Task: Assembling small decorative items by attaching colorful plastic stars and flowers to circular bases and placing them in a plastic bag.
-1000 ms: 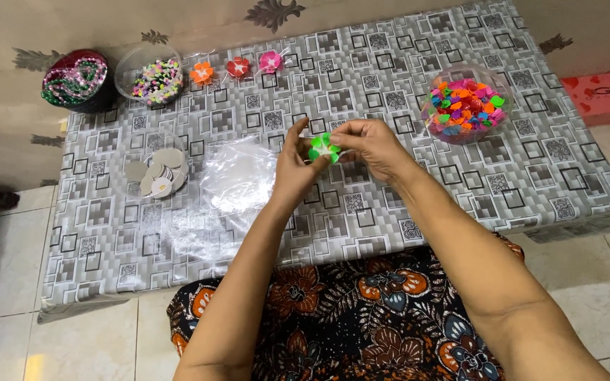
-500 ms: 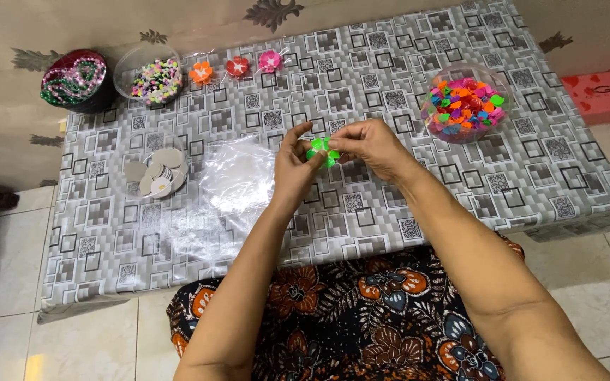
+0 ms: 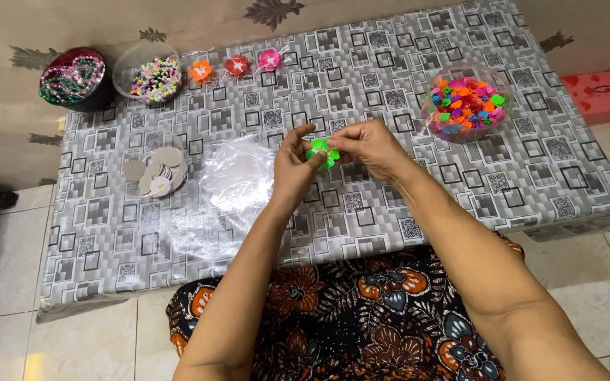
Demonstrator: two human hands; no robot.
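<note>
So far three finished flowers lie in a row at the far edge of the worktop, well beyond the green flower you hold. Your left hand and right hand both pinch that flower above the worktop's middle; it looks part-made, with loose petals waiting in the bowl to its right.

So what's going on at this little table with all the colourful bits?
A person seated at a low table holds a small green flower-shaped piece between the left hand and the right hand, just above the tabletop. To the right stands a clear bowl of bright plastic pieces. On the left are a container of pale discs, clear plastic bags, two bowls of beads, and three finished flowers in orange, red and pink.
</note>
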